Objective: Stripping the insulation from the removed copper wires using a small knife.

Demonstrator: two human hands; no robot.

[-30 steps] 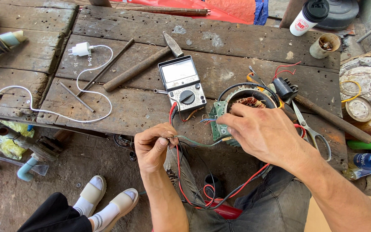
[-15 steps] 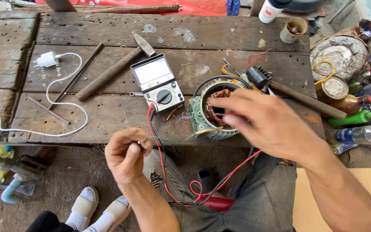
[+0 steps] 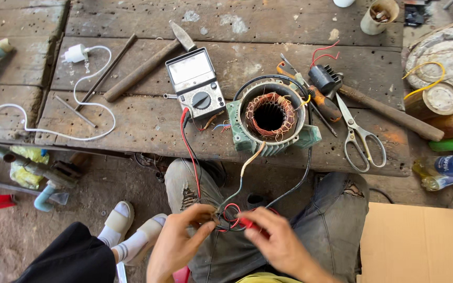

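Below the bench edge, my left hand [image 3: 176, 243] and right hand [image 3: 276, 241] met over my lap, both curled narrow, fingertips pinched on a small tangle of wires [image 3: 226, 217]. In that tangle I could see red and black leads looped together; a red probe tip [image 3: 250, 224] lay under my right fingers. Whether the left fingers gripped a bare wire end or only its insulation, I could not tell.

From the tangle, a red lead [image 3: 190, 152] ran up to the meter [image 3: 195, 84], a grey box with a pale dial window and a round black knob, lying flat on the table [image 3: 148, 120] of rough, weathered planks. A black cable [image 3: 306, 167] and a thin cream-and-green wire [image 3: 247, 162] rose to the motor stator [image 3: 271, 118], a ribbed green metal housing holding a ring of copper winding, set at the table's near edge, just beside the meter.

Right of the stator lay steel scissors [image 3: 360, 136], a screwdriver [image 3: 318, 102] with an orange handle, and a long brown wooden handle [image 3: 389, 112]. Left of the meter lay a hammer [image 3: 145, 68] with a wooden shaft, and a white cord [image 3: 87, 99] with its plug.

My knees, in worn grey jeans [image 3: 336, 209] torn at both, sat beneath the hands.
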